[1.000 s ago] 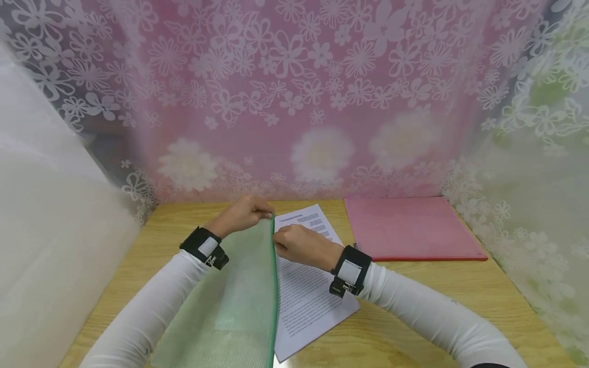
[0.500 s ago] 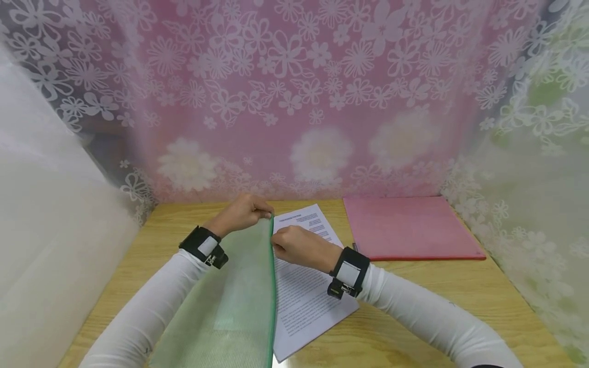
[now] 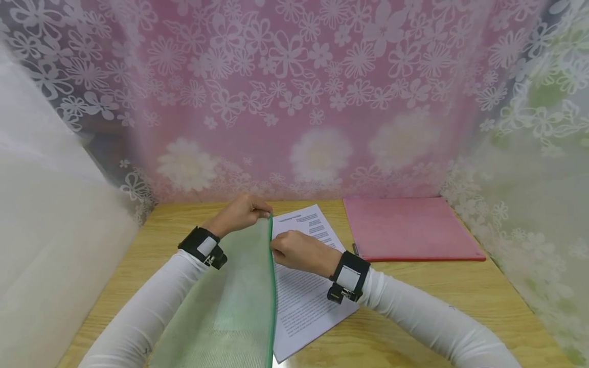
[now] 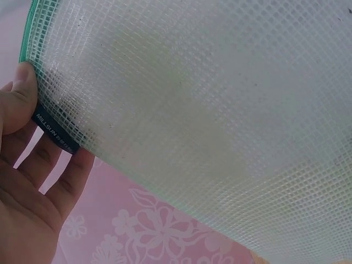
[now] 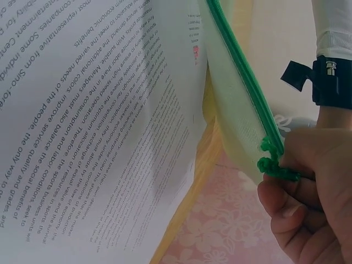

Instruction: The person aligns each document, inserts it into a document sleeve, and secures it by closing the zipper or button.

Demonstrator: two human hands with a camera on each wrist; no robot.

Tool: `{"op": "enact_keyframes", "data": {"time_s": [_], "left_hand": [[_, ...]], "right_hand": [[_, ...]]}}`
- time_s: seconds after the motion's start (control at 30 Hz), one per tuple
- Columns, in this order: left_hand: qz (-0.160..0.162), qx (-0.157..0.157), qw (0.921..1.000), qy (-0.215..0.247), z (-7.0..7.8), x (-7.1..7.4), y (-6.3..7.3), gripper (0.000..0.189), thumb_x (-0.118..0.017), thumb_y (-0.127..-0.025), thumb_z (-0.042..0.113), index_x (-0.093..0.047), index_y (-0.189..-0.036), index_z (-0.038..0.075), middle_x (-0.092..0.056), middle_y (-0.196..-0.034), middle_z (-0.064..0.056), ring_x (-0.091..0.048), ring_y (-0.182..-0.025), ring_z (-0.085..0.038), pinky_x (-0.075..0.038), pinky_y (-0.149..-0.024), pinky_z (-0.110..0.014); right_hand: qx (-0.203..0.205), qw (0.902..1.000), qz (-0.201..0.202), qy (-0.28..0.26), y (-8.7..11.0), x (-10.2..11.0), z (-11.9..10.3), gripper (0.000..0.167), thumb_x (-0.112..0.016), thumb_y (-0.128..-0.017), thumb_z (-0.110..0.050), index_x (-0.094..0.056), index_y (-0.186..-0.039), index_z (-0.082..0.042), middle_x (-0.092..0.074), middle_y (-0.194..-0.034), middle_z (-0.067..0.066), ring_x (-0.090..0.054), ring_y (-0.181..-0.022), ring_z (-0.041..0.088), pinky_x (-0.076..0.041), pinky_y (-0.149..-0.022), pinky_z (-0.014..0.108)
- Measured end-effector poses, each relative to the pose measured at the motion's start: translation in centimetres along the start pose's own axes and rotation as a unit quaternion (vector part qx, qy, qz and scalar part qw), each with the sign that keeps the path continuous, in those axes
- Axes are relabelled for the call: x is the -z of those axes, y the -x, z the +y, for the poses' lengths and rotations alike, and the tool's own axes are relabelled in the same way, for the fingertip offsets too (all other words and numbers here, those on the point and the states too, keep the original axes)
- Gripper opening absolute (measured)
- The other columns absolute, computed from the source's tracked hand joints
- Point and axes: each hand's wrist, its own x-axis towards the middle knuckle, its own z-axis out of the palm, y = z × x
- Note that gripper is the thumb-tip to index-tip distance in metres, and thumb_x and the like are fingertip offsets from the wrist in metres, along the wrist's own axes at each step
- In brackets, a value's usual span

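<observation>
A green mesh zip pouch slants above the table, printed pages beside its zip edge. The right hand pinches the zipper pull; the left hand grips the far corner, probably keeping that edge taut. At the table's far right, a pink pouch lies flat.

Soft, diffuse light; wrist views slightly hazy.

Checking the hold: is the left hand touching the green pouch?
Touching: the left wrist view shows the left hand pinching the green pouch at its edge, beside the dark label.
</observation>
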Motion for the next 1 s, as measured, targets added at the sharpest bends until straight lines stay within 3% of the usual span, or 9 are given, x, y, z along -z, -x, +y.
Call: {"op": "enact_keyframes", "data": {"time_s": [1.0], "left_hand": [[-0.002,0.022,0.9998,-0.003,-0.47,-0.09,-0.21,0.018,-0.068,-0.096,0.0,-0.081,-0.107,0.005,-0.079,-0.107,-0.012,-0.075,-0.102,-0.026,-0.061,-0.085,-0.04]], "right_hand": [[0.006,0.9995,-0.007,-0.032,0.65,-0.33,-0.24,0.024,-0.064,-0.095,-0.002,-0.062,-0.073,-0.013,-0.045,-0.065,-0.008,-0.036,-0.061,0.001,-0.033,-0.06,0.014]]}}
